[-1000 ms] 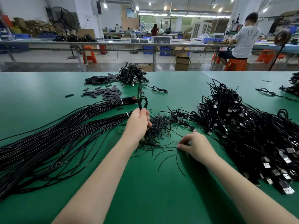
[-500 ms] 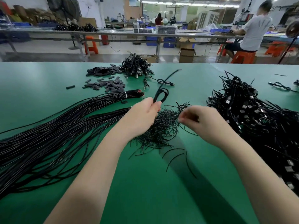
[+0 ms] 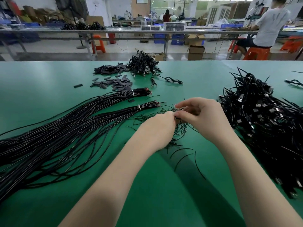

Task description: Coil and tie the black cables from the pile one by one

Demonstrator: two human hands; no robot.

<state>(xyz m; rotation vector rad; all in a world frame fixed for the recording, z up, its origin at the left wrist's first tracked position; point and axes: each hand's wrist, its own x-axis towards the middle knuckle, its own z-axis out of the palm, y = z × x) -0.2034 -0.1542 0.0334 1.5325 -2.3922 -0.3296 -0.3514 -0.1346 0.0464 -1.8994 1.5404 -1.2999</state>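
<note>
At table centre, the left hand (image 3: 157, 128) and right hand (image 3: 201, 117) meet fingertip to fingertip, pinching a small black cable (image 3: 177, 118), mostly hidden, above the twist ties (image 3: 178, 128); long cable bundles (image 3: 65, 128) lie at nine o'clock; the tangled cable pile (image 3: 262, 125) at three o'clock.

black cables (image 3: 270, 128), green table (image 3: 49, 76), orange stools (image 3: 256, 53)
</note>
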